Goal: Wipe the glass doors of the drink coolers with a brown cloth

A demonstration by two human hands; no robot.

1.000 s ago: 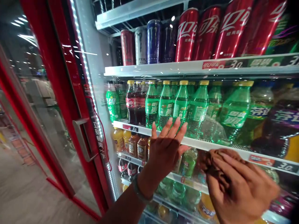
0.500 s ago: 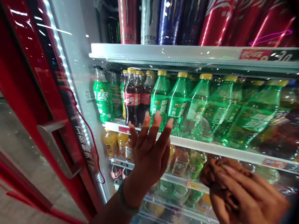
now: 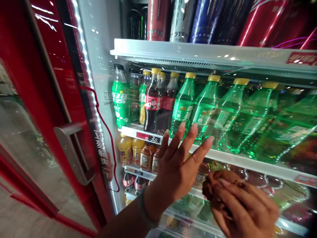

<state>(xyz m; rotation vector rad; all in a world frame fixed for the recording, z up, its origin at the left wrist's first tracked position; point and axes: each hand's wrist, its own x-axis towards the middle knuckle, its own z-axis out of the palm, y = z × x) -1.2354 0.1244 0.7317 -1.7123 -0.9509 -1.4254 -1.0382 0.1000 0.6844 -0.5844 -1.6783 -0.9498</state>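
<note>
My left hand point(image 3: 177, 168) is raised with its fingers spread, a dark band on the wrist. Its fingertips are in front of the lower part of the green bottles point(image 3: 183, 110) with yellow caps; whether they touch a surface there I cannot tell. Beside these stands a cola bottle point(image 3: 152, 102) with a red label. At the lower right, my right hand point(image 3: 245, 205) is closed around a crumpled brown cloth point(image 3: 215, 185). Its fingers hide part of the cloth.
Drink cans point(image 3: 183, 21) line the upper shelf point(image 3: 173, 49). Small bottles point(image 3: 147, 157) fill the shelf below. To the left are a red door frame point(image 3: 49, 99), its metal handle point(image 3: 74, 155), a thin red cord point(image 3: 106, 125) and a light strip point(image 3: 86, 66).
The view has shifted left, so the shelves and bottles appear further right. My left hand remains spread before the green bottles. My right hand, with the cloth, has come closer to it.
</note>
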